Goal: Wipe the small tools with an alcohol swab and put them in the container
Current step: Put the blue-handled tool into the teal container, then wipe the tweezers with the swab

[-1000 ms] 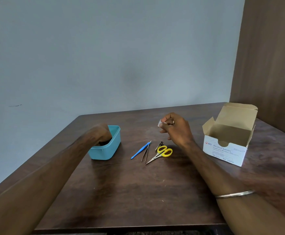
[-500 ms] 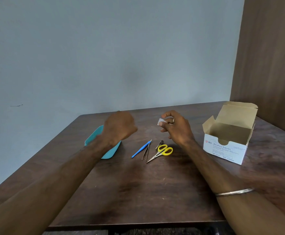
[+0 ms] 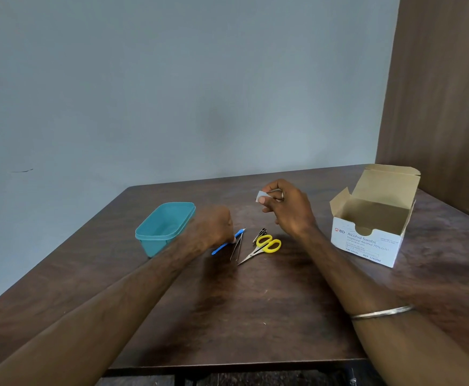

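A teal plastic container (image 3: 155,245) stands open on the left of the wooden table (image 3: 255,316). To its right lie a blue-handled tool (image 3: 220,248), metal tweezers (image 3: 236,251), a small nail clipper (image 3: 259,235) and yellow-handled scissors (image 3: 268,243). My left hand (image 3: 214,227) is down beside the container, its curled fingertips pinching the blue-handled tool near its middle, next to the top of the tweezers. My right hand (image 3: 292,210) hovers above the tools and pinches a small white alcohol swab (image 3: 260,195) between thumb and fingers.
An open cardboard box of alcohol swabs (image 3: 367,242) stands at the right of the table. A brown wooden panel (image 3: 445,107) rises behind it and a grey wall runs along the table's far edge. My right wrist wears a thin metal bangle (image 3: 381,312).
My left hand came out of the teal container, swung right and dropped onto the blue-handled tool. My right hand stayed raised with the swab.
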`<state>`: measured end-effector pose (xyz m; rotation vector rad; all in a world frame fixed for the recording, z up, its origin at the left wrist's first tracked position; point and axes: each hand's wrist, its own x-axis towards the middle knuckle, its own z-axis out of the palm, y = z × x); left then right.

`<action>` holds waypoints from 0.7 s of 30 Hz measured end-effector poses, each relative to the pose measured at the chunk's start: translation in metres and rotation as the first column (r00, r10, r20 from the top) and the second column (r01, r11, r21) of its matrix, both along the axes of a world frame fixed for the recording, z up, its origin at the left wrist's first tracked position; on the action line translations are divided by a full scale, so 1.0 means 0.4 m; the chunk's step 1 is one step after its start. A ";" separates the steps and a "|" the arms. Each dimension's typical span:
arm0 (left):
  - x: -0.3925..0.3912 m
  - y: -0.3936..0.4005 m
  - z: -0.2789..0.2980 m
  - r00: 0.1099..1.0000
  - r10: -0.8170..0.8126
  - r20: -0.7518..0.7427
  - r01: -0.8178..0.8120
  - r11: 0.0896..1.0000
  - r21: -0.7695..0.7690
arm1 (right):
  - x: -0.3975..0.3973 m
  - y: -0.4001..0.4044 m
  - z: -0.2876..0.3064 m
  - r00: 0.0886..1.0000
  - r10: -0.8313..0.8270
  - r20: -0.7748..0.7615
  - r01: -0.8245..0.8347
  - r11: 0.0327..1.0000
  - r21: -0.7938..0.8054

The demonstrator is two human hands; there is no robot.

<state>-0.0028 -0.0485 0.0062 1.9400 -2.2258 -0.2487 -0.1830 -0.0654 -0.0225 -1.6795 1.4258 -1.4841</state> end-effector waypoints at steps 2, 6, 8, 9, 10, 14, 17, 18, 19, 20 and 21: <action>-0.002 -0.001 -0.004 1.000 0.010 0.019 -0.009 0.999 -0.051 | 0.000 0.002 0.002 1.000 0.000 -0.002 0.000 1.000 0.011; -0.002 -0.006 -0.013 0.998 0.042 -0.040 -0.047 0.989 -0.139 | -0.001 0.002 0.000 0.999 0.001 0.048 -0.001 1.000 0.010; -0.004 -0.009 -0.024 0.993 0.027 -0.114 -0.052 0.972 -0.229 | -0.002 0.003 -0.001 0.995 -0.001 0.095 0.001 1.000 0.000; -0.006 -0.008 -0.030 0.984 0.015 -0.179 -0.065 0.959 -0.277 | -0.001 0.006 -0.001 0.994 0.001 0.113 0.000 1.000 -0.003; -0.008 -0.009 -0.034 0.966 -0.002 -0.258 -0.082 0.945 -0.316 | -0.001 0.007 -0.001 0.992 0.000 0.128 0.001 1.000 -0.007; -0.019 -0.020 -0.058 0.885 -0.126 -0.448 -0.086 0.901 -0.425 | -0.002 -0.005 -0.004 0.993 -0.024 0.120 0.024 1.000 0.005; -0.023 -0.022 -0.079 0.842 -0.210 -0.497 -0.084 0.859 -0.505 | 0.004 -0.019 -0.015 0.994 -0.048 0.094 0.047 0.999 0.010; -0.022 -0.023 -0.083 0.825 -0.229 -0.516 -0.093 0.847 -0.524 | 0.005 -0.023 -0.017 0.992 -0.063 0.106 0.064 0.998 -0.005; -0.021 -0.022 -0.086 0.806 -0.245 -0.539 -0.103 0.838 -0.536 | 0.006 -0.023 -0.017 0.990 -0.074 0.117 0.076 0.997 -0.014; -0.019 -0.023 -0.087 0.787 -0.255 -0.562 -0.113 0.835 -0.538 | 0.008 -0.023 -0.017 0.988 -0.071 0.135 0.074 0.997 -0.013; -0.016 -0.024 -0.088 0.774 -0.267 -0.574 -0.113 0.834 -0.540 | 0.010 -0.021 -0.016 0.985 -0.056 0.163 0.058 0.998 -0.007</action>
